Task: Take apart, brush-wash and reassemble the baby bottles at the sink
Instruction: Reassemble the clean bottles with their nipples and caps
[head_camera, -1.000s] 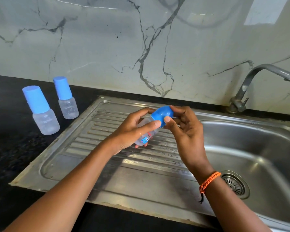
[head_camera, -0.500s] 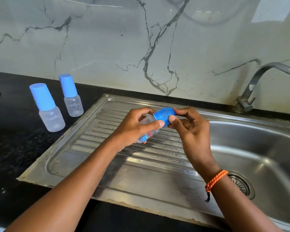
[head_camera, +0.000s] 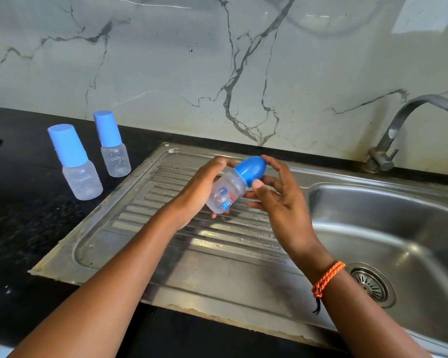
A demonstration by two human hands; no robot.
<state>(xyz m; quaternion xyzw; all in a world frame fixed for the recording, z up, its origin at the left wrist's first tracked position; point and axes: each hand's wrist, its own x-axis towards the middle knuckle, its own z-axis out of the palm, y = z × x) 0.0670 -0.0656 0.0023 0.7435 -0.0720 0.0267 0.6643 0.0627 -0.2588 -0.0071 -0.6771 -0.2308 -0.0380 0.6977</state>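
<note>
My left hand [head_camera: 199,187] grips the baby bottle [head_camera: 226,193] over the drainboard [head_camera: 166,254], its long axis tilted toward two o'clock. My right hand [head_camera: 277,197] pinches the blue cap [head_camera: 251,169] at that upper end, nearest for pulling off.

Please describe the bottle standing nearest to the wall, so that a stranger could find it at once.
Look at the black counter left of the steel sink, where two capped bottles stand. The one you want is the rear one, closest to the marble wall. It looks slimmer than its neighbour, and no hand touches it.
</note>
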